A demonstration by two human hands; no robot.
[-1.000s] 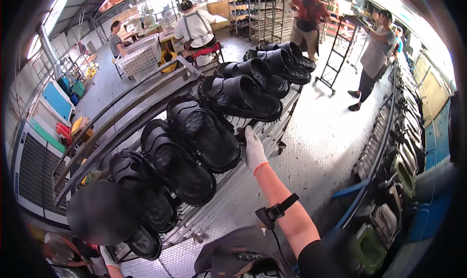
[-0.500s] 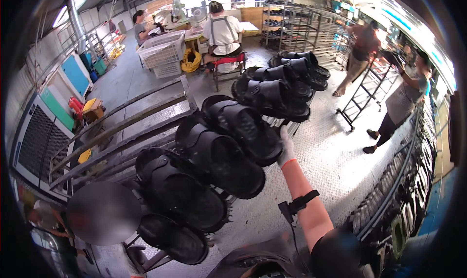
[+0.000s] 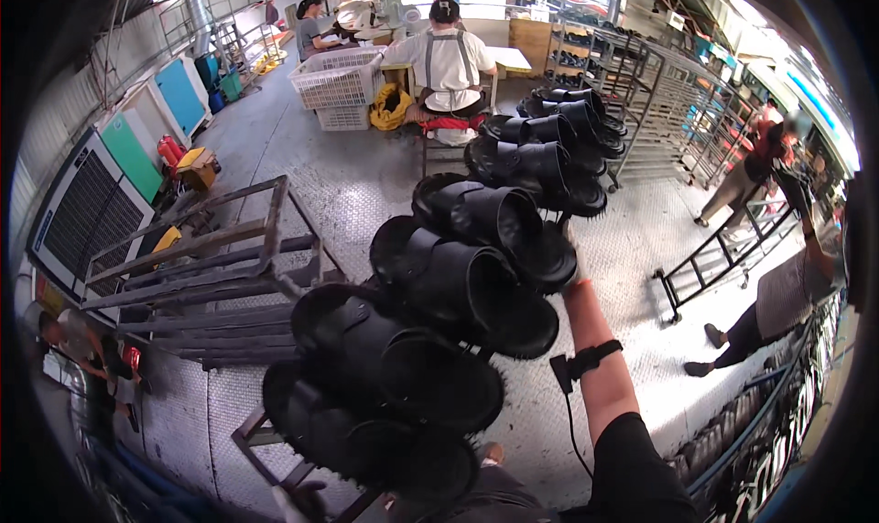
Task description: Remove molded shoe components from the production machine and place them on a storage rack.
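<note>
Pairs of black strapped sandals [image 3: 458, 289] stand in a long row on a metal rack [image 3: 252, 436] that runs away from me. My right arm reaches up along the rack's right side. The right hand [image 3: 573, 236] is beside a sandal about midway along; that sandal hides most of it, and its fingers do not show. At the lower edge, beside the rack's near end, a pale shape looks like my gloved left hand [image 3: 291, 505]; its fingers cannot be made out. A black strap with a small device [image 3: 586, 362] and a cable is round my right forearm.
Left of the sandals stands a second metal rack [image 3: 211, 294]. A person [image 3: 450, 60] sits ahead near white crates [image 3: 339, 83]. On the right, two people are by a wheeled cart [image 3: 723, 257]. Another person [image 3: 87, 344] is at lower left. Tall shelving [image 3: 668, 111] stands behind.
The sandals now appear farther right in view, and the second rack shows more fully. My right hand, plainly seen before at the rack's edge, is now mostly behind a sandal.
</note>
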